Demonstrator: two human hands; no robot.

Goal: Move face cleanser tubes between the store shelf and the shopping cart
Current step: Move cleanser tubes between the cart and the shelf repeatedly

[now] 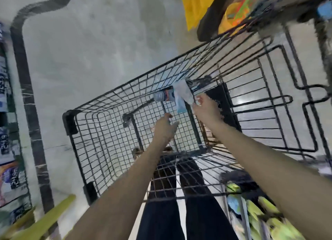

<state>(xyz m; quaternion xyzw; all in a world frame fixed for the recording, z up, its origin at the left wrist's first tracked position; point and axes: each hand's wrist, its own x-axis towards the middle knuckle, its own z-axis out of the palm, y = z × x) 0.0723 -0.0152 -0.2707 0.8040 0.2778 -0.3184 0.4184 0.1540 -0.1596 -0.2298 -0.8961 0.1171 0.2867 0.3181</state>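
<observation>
I see a pale face cleanser tube [183, 95] inside the black wire shopping cart [111, 103], pinched at one end by my right hand [206, 108]. A second tube [164, 96], dark blue and grey, lies against the cart's far mesh wall, just beside the first. My left hand [165, 128] reaches into the basket with fingers loose, gripping nothing. Blurred store shelf [10, 149] packages line the left edge.

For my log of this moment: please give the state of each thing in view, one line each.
Shopping cart: nearly bare, two tubes inside.
Pale blue tube: pinched at one end by right hand.
Dark tube: lying on cart floor, untouched.
Left hand: open, holding nothing.
</observation>
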